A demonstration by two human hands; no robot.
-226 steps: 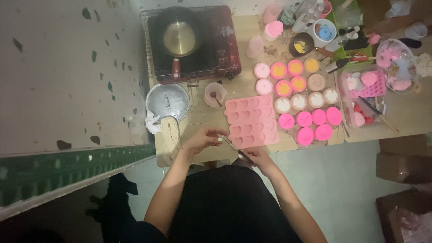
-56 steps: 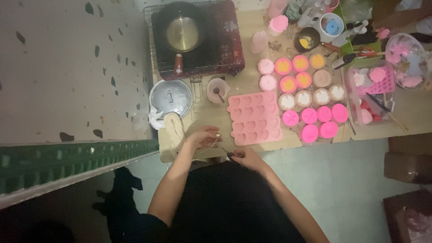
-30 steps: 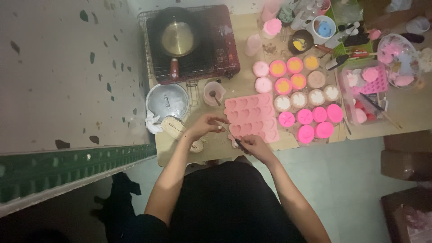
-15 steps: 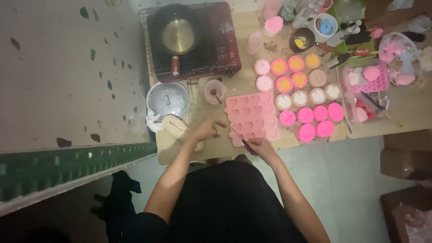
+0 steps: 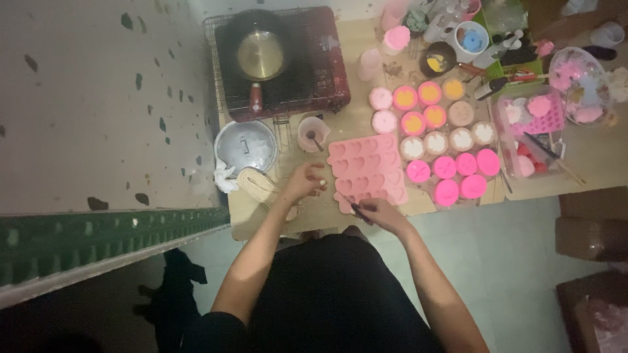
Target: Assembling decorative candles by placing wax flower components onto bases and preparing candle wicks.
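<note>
Pink silicone mould [image 5: 366, 170] with heart-shaped cavities, lying flat near the front edge of the table [image 5: 340, 124]. The left hand [image 5: 304, 182] rests at the mould's left edge, its grip pinched together on a small pale piece too small to identify. The right hand [image 5: 378, 212] sits at the mould's front corner, its grip closed around a thin dark tool [image 5: 353, 206] whose tip points toward the mould. Just left of the left hand lies a coil of pale string [image 5: 260, 185], beside a round metal lid [image 5: 246, 146]. Behind the mould stands a small cup [image 5: 312, 133] holding a stirrer; to its right, a cluster of round pink moulds [image 5: 451, 176]. At the back left, a pot [image 5: 260, 54] sits on a dark stove [image 5: 314, 59].
</note>
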